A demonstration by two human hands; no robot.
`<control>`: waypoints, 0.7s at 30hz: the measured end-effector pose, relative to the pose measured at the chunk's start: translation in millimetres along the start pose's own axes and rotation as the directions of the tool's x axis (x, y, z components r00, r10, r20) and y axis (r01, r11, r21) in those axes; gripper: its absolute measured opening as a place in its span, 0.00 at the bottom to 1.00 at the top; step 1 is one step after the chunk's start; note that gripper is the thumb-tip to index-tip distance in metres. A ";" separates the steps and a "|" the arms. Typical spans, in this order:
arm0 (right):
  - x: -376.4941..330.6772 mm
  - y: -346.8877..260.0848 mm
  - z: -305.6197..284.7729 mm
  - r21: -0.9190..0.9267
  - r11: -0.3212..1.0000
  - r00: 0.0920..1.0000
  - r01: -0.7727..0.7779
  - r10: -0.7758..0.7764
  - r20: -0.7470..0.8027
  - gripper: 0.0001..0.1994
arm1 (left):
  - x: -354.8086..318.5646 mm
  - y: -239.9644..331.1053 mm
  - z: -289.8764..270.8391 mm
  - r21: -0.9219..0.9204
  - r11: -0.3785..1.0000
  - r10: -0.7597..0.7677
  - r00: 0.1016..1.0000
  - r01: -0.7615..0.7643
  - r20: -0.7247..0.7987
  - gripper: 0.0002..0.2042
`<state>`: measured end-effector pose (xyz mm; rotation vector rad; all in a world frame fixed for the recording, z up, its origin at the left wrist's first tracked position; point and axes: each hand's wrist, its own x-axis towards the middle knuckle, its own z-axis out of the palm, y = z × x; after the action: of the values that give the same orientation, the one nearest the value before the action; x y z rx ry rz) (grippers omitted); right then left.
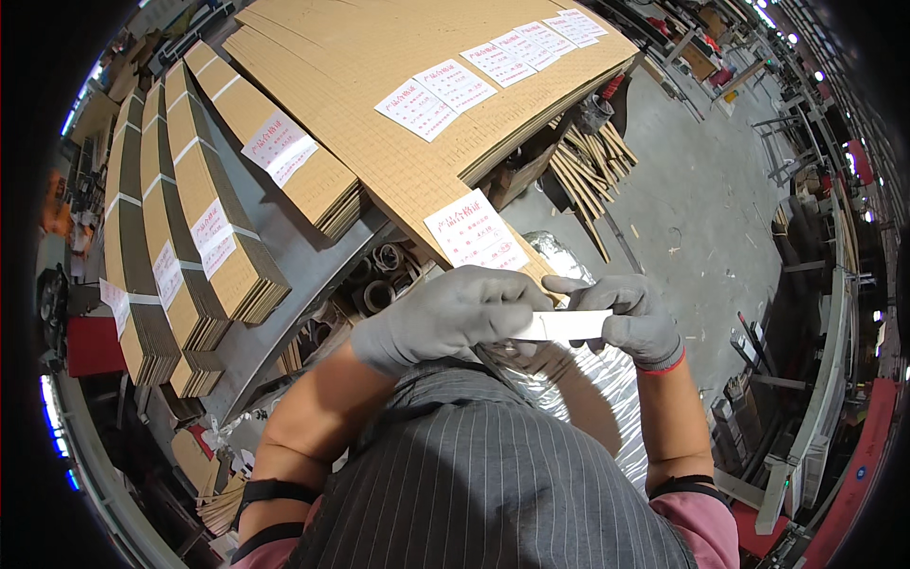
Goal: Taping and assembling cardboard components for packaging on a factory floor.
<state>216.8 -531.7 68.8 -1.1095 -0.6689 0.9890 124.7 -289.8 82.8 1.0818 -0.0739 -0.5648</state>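
Observation:
Both my hands wear grey gloves and meet in front of my body. A small flat white strip [565, 325] is stretched between them; whether it is paper or tape I cannot make out. My left hand [453, 315] pinches its left end, and my right hand [637, 321] grips its right end with curled fingers. Just beyond my left hand, a white paper label [471, 228] with red print lies on the near tip of a long cardboard strip [403, 197]. Further off, several similar labels [417, 106] overlap in a row on a wide cardboard stack [379, 47].
To the left, strapped bundles of cardboard strips [204, 180] with labels rest on a grey metal table [327, 294]. Under the stack's right edge stand thin brown sticks [590, 171]. Shiny plastic film [607, 379] lies below my hands. Machine frames [806, 379] line the right.

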 end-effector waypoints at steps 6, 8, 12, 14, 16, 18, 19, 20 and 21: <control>8.3 -14.3 24.9 -0.108 0.993 0.999 -0.043 0.040 -0.028 0.11 | 6.7 -29.7 -10.1 -0.052 0.987 0.154 0.986 -0.150 0.069 0.10; 8.6 -12.3 23.4 -0.108 0.994 0.998 -0.023 0.029 0.047 0.11 | 7.0 -39.0 -13.9 0.096 0.965 0.241 0.969 -0.245 0.055 0.18; 8.7 -14.2 22.3 -0.378 0.908 0.984 0.178 -0.171 0.052 0.11 | -2.7 -15.8 2.4 0.342 0.840 0.529 0.773 -0.420 -0.350 0.14; 8.2 -27.3 19.0 -0.761 0.603 0.956 0.240 -0.283 0.078 0.13 | -5.9 -22.1 -19.8 0.562 0.788 0.494 0.804 -0.252 -0.332 0.14; 12.0 -35.9 25.2 -0.861 0.419 0.936 0.289 -0.313 0.162 0.11 | -14.8 -11.7 -6.5 0.649 0.742 0.449 0.845 -0.171 -0.291 0.14; 19.0 -39.5 37.2 -0.954 0.095 0.939 0.283 -0.228 0.256 0.09 | -14.9 -9.6 -1.5 0.725 0.682 0.395 0.882 -0.095 -0.256 0.13; 20.2 -36.5 40.1 -0.960 0.025 0.941 0.280 -0.206 0.269 0.09 | -11.5 -11.0 -3.7 0.816 0.572 0.449 0.863 -0.078 -0.232 0.12; 22.2 -35.7 41.2 -0.958 0.028 0.941 0.284 -0.202 0.273 0.09 | -9.3 -11.6 -5.9 0.891 0.452 0.498 0.843 -0.054 -0.201 0.11; 23.6 -36.0 42.3 -0.956 0.007 0.942 0.292 -0.177 0.286 0.09 | -8.4 -11.6 -6.8 0.888 0.456 0.497 0.843 -0.051 -0.206 0.11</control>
<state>202.3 -497.2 116.1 -2.0965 -1.7399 0.0431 115.0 -284.3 71.4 2.1434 -0.1456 0.1217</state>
